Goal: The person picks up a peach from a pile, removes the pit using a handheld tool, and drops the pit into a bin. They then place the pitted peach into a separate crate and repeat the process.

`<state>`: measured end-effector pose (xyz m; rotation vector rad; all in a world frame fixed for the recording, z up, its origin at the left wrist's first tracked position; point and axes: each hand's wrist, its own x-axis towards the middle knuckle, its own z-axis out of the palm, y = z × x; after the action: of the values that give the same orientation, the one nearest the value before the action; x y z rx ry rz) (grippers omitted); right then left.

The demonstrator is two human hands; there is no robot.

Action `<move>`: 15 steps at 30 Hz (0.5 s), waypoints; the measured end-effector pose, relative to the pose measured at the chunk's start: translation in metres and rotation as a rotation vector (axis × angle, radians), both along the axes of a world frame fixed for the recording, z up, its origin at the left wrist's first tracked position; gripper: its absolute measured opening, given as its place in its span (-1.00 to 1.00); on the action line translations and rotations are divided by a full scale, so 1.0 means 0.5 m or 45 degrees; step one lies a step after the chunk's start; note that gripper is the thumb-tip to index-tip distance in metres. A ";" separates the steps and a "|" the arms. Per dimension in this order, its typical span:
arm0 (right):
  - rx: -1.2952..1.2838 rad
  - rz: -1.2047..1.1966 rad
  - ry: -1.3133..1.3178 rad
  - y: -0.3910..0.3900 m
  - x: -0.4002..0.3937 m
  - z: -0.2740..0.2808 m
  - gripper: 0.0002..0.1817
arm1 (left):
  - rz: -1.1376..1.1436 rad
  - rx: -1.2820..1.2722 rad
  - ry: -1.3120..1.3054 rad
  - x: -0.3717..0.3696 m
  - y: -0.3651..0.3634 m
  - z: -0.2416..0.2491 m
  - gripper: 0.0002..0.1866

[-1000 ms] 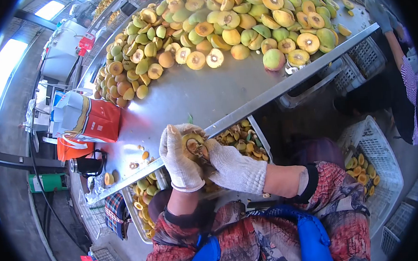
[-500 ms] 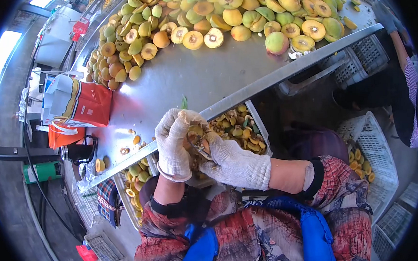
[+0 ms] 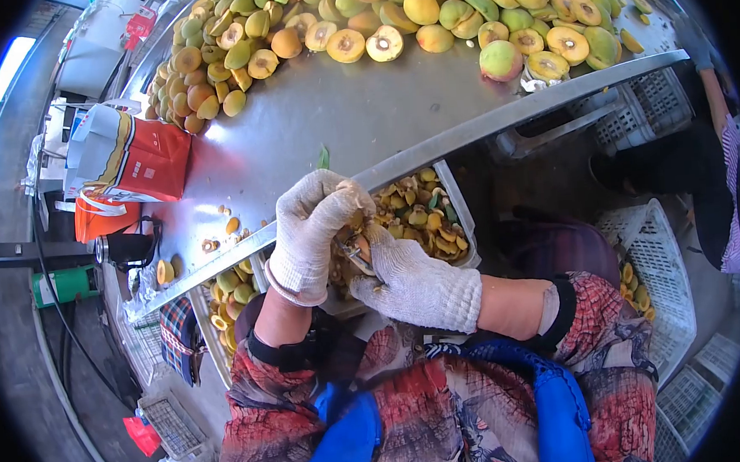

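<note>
Both my hands wear white knit gloves and meet over the near edge of the metal table [image 3: 321,115]. My left hand [image 3: 313,234] is closed round a peach piece [image 3: 353,226], which its fingers mostly cover. Gripped in my right hand [image 3: 424,283] is a small metal tool with a curved end [image 3: 358,250], held against the peach; its exact kind is hard to make out. Below the hands, a crate [image 3: 463,217] holds cut peach pieces. A green leaf [image 3: 323,158] lies on the table just beyond my left hand.
Halved and whole peaches [image 3: 384,44] are heaped across the table's far side. A red and white bag [image 3: 150,160] stands at the left, near a black flask [image 3: 119,249]. Another crate [image 3: 665,272] stands at the right, by a co-worker's striped sleeve [image 3: 733,183].
My hands stay together at the peach, with the right hand and tool shifting slightly. The whole view has tilted a little, so the table and heap sit slightly differently.
</note>
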<state>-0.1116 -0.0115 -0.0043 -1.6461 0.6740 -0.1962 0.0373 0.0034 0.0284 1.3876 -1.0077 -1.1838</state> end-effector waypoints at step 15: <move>0.650 -0.019 -0.437 0.005 -0.007 -0.001 -0.71 | -0.313 0.353 -0.157 0.018 -0.030 0.038 -0.80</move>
<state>-0.1151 -0.0088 -0.0048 -1.0837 0.4269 -0.2837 0.0461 -0.0117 0.0476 1.6015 -1.1589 -1.4776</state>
